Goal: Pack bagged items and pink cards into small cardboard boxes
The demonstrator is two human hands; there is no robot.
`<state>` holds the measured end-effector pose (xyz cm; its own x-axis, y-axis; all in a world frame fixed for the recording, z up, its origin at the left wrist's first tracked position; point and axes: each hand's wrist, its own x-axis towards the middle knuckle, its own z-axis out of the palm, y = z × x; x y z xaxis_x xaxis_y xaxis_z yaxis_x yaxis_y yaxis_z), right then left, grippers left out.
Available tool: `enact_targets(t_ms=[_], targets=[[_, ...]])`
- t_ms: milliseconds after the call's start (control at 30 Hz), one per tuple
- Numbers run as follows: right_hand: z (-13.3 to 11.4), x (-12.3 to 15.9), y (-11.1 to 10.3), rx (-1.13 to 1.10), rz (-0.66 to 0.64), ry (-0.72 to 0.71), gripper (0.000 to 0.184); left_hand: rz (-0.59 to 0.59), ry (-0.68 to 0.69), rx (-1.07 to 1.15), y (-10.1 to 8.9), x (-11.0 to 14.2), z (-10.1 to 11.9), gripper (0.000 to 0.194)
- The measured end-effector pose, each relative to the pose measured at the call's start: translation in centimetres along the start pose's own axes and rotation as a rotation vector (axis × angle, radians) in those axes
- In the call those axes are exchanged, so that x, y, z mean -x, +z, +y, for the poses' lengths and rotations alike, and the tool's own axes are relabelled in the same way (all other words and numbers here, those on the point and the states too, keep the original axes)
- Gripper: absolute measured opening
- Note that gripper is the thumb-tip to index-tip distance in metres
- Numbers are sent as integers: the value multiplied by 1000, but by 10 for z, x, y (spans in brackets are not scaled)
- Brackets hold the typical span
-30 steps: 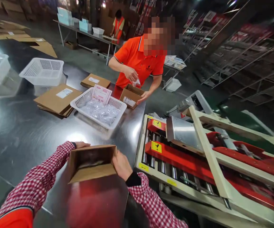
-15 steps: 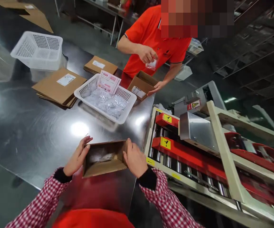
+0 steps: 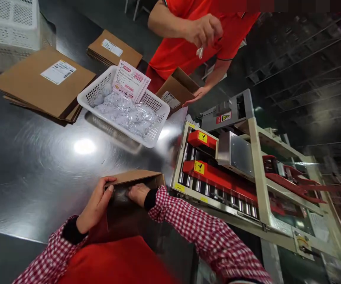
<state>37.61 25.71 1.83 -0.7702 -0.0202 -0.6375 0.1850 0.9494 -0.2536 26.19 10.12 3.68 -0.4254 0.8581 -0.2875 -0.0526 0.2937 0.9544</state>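
A small open cardboard box (image 3: 135,179) stands on the steel table (image 3: 40,169) right in front of me. My left hand (image 3: 95,205) grips its left wall, thumb over the top edge. My right hand (image 3: 137,194) reaches down inside the box, fingers curled; what they touch is hidden. Across the table a person in an orange shirt (image 3: 188,43) pinches a small clear bag (image 3: 200,51) above another open box (image 3: 176,91), with the other hand (image 3: 198,94) flat beside it.
A white basket (image 3: 123,108) of clear bags and printed leaflets sits mid-table. Flat cardboard stacks (image 3: 43,81) and more white baskets (image 3: 10,19) lie to the left. A red and cream roller sealing machine (image 3: 232,173) adjoins the table on the right.
My right hand left the box's right wall and went inside it. The box was pulled closer to me, its far flap now up. The view tilted down and the other person raised the bag.
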Motion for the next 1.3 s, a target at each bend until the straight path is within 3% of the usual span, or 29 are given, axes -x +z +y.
enact_targets(t_ms=[67,133,300,433,567,700,767,800,833,900,967,1000,1067,1133,1200,1300], targets=[[6,26,-10,66,-45,-33,16,6,-4,8,-1,-3,-4,34],[8,53,-25,136,-2,-78,19,-9,-12,20,-3,-6,-7,34],[3,88,-59,144,89,52,19,-12,-25,7,-7,-14,-6,36],[7,80,-61,149,87,-49,16,-32,-54,12,-13,-21,-1,39],[12,61,-62,87,-32,-54,15,-48,-89,25,-19,-31,4,38],[15,53,-91,-31,-180,-103,23,-31,-147,-11,-21,-39,10,39],[29,55,-113,-183,-82,-226,27,-17,-140,-7,-20,-39,10,39],[40,56,-124,-286,42,-252,28,-14,-132,-4,-19,-37,9,39],[55,56,-135,-386,203,-221,28,-15,-125,1,-18,-35,7,40],[88,49,-152,-474,493,45,30,-26,-117,6,-14,-30,0,40],[120,31,-163,-342,604,388,34,-30,-113,20,-10,-28,-7,40],[132,18,-166,-235,592,496,33,-25,-107,27,-8,-29,-10,40],[147,-12,-164,-77,541,562,26,-14,-88,37,-6,-30,-12,39],[151,-42,-155,1,519,547,30,-1,-74,49,-4,-31,-12,38],[149,-66,-144,58,503,540,48,5,-68,67,-3,-31,-10,37],[150,-85,-134,101,482,533,39,-19,-67,84,-2,-29,-8,38]])
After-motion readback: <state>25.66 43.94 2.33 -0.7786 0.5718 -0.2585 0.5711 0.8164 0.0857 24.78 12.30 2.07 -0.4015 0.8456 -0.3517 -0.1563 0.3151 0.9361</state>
